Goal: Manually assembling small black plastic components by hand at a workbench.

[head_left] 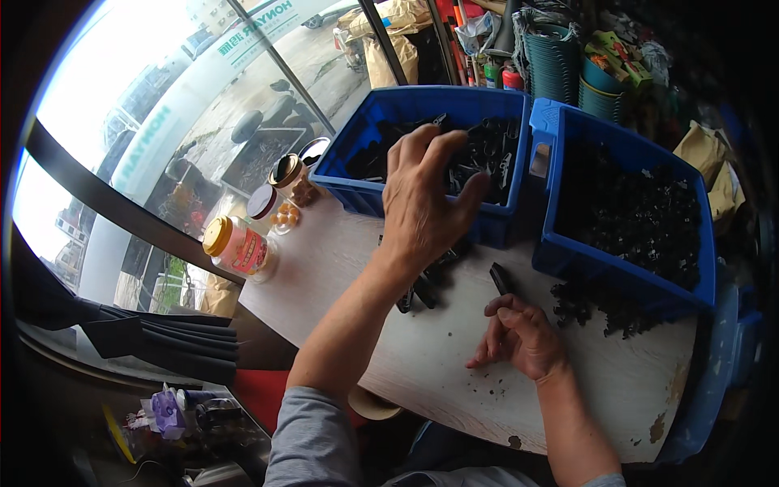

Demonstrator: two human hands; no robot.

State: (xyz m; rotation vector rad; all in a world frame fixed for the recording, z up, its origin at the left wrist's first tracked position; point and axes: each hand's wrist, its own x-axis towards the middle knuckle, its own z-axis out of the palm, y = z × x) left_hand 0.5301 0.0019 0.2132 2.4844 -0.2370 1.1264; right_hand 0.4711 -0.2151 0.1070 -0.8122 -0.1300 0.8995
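Observation:
My left hand [423, 191] is over the near wall of a blue plastic bin [357, 195], its fingers apart and curved, with nothing seen in them. Inside that bin lie many long black plastic pieces [491, 146], clip-like in shape. Above the table, my right hand [526, 339] is closed, with the thumb and forefinger at the lower end of one slim black plastic piece [501, 278]. More black pieces [426, 288] lie on the table in front of the bin, partly hidden by my left forearm.
A second blue bin [625, 264] at the right is full of small black parts, some spilled into a pile [600, 312] by its near side. Jars, including one with a yellow lid [243, 247], line the window side of the pale table [438, 357]. Stacked green buckets [552, 65] stand beyond.

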